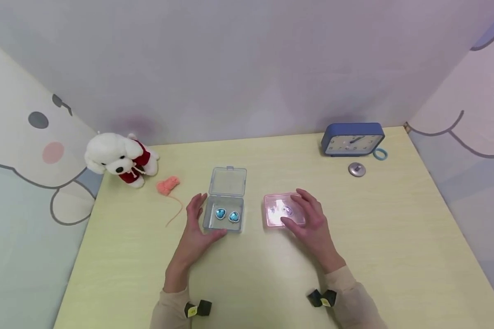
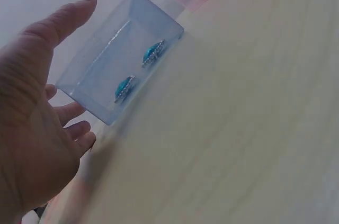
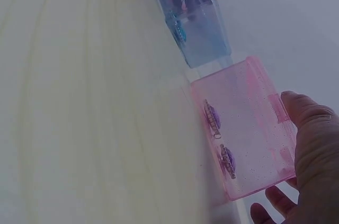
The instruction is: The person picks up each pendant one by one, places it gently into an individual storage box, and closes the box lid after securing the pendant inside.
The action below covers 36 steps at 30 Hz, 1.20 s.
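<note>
A clear blue box (image 1: 224, 224) stands with its hinged lid (image 1: 228, 181) raised. Two blue heart-shaped gems (image 1: 220, 213) with pale beaded rims sit inside. My left hand (image 1: 193, 242) spreads round its left side, thumb near the front edge and fingers by the left wall; the left wrist view has the thumb apart from the box. To the right is a pink translucent box (image 1: 273, 208), lid closed, with two purple beaded gems (image 3: 213, 118) within. My right hand (image 1: 313, 228) holds this box at its right end, thumb at the front edge, fingers at the far right corner.
A white plush dog (image 1: 114, 153) in red sits at the back left, near a coral yarn piece (image 1: 168, 185) with a trailing strand. At the back right stand a blue clock (image 1: 352, 139), a light-blue ring (image 1: 380, 154) and a round silvery metal object (image 1: 357, 169). A wall rises behind the table.
</note>
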Each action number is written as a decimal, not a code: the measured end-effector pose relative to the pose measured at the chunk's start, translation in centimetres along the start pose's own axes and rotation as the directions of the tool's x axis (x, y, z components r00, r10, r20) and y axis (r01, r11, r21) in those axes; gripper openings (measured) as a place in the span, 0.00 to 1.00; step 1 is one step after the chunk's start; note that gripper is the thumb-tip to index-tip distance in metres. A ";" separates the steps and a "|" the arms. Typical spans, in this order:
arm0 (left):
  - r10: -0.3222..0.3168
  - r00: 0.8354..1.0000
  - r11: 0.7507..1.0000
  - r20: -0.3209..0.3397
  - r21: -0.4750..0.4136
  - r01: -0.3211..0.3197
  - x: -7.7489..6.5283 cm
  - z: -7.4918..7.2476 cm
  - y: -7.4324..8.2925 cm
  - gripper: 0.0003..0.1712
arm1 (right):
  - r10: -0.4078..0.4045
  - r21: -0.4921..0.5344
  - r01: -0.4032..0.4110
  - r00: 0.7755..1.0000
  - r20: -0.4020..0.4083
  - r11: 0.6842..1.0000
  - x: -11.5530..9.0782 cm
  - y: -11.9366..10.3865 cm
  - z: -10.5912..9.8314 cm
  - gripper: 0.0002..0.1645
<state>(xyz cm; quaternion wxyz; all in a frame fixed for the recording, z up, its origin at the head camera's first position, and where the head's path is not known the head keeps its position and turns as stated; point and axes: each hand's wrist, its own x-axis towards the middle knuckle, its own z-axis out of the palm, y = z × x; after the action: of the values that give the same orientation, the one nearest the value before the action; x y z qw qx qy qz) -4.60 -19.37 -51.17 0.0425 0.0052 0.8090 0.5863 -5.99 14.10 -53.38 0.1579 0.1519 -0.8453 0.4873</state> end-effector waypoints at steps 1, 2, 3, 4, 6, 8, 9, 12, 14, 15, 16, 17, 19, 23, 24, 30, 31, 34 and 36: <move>0.002 1.000 1.000 0.006 -0.009 -0.002 0.0 0.0 -0.2 0.67 | 0.002 -0.002 -0.002 1.000 0.002 1.000 0.0 0.0 0.0 0.41; 0.004 1.000 1.000 0.011 -0.017 -0.004 0.0 0.0 -0.4 0.66 | 0.002 -0.003 -0.002 1.000 0.002 1.000 0.0 0.0 0.1 0.41; 0.007 1.000 1.000 0.015 -0.021 -0.007 0.1 0.0 -0.5 0.66 | 0.004 -0.007 -0.004 1.000 0.002 1.000 0.0 0.0 0.1 0.40; 0.012 1.000 1.000 0.018 -0.023 -0.012 0.1 0.0 -0.6 0.66 | 0.007 -0.009 -0.007 1.000 0.002 1.000 0.0 0.0 0.1 0.40; 0.018 1.000 1.000 0.022 -0.021 -0.018 0.2 0.0 -0.8 0.65 | 0.014 -0.012 -0.014 1.000 0.002 1.000 0.0 0.1 0.1 0.40; 0.017 1.000 1.000 0.020 -0.020 -0.017 0.1 0.0 -0.8 0.65 | 0.016 -0.015 -0.016 1.000 0.004 1.000 0.0 0.0 0.1 0.40; 0.014 1.000 1.000 0.019 -0.016 -0.013 0.1 0.0 -0.9 0.64 | 0.018 -0.017 -0.018 1.000 0.007 1.000 0.1 0.0 0.1 0.40; -0.002 1.000 1.000 0.012 -0.007 0.002 0.0 0.1 -0.9 0.63 | 0.017 -0.024 -0.017 1.000 0.011 1.000 0.1 0.0 0.1 0.41; -0.014 1.000 1.000 0.008 0.004 0.013 0.0 0.2 -1.0 0.62 | 0.019 -0.029 -0.019 1.000 0.012 0.999 0.1 -0.1 0.1 0.41; -0.019 1.000 1.000 0.006 0.011 0.019 0.0 0.2 -1.1 0.62 | 0.024 -0.032 -0.023 1.000 0.012 0.999 0.1 -0.1 0.1 0.41; -0.023 1.000 1.000 0.004 0.019 0.023 0.0 0.3 -1.1 0.61 | 0.029 -0.033 -0.029 1.000 0.012 0.999 0.1 -0.1 0.1 0.41; -0.028 1.000 0.999 0.000 0.027 0.028 0.0 0.3 -1.2 0.61 | 0.038 -0.034 -0.038 0.999 0.013 0.999 0.1 -0.3 0.1 0.40; -0.035 0.999 0.999 -0.004 0.034 0.035 0.0 0.4 -1.2 0.60 | 0.059 -0.036 -0.058 0.998 0.013 0.998 0.1 -0.5 0.1 0.40; -0.046 0.999 0.998 -0.005 0.033 0.046 0.1 0.6 -1.1 0.59 | 0.103 -0.042 -0.103 0.995 0.006 0.994 0.0 -0.9 -0.1 0.38; -0.047 0.999 0.998 -0.003 0.032 0.047 0.1 0.6 -1.1 0.58 | 0.108 -0.046 -0.108 0.994 -0.002 0.993 0.0 -1.0 -0.1 0.37; -0.044 0.999 0.998 -0.009 0.041 0.044 0.0 0.7 -0.8 0.59 | 0.013 -0.041 -0.018 0.993 -0.113 0.999 1.3 -2.2 0.4 0.27; -0.044 0.999 0.998 -0.012 0.043 0.045 0.0 0.7 -0.8 0.59 | -0.009 -0.032 0.005 0.992 -0.125 0.999 1.8 -2.5 0.6 0.26; -0.047 0.999 0.997 -0.019 0.052 0.048 -0.1 0.7 -0.8 0.59 | -0.047 0.004 0.047 0.993 -0.111 0.999 3.5 -3.9 1.2 0.24; -0.047 0.999 0.997 -0.019 0.056 0.048 -0.1 0.8 -0.7 0.60 | -0.041 0.017 0.043 0.997 -0.068 0.999 4.8 -4.8 1.6 0.24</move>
<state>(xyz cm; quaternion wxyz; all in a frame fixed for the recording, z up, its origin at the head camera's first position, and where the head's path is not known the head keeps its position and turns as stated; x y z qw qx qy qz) -4.42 -18.86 -52.10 0.0493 -0.0180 0.8253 0.5622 -8.49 9.89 -48.41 0.1951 0.1545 -0.8315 0.4966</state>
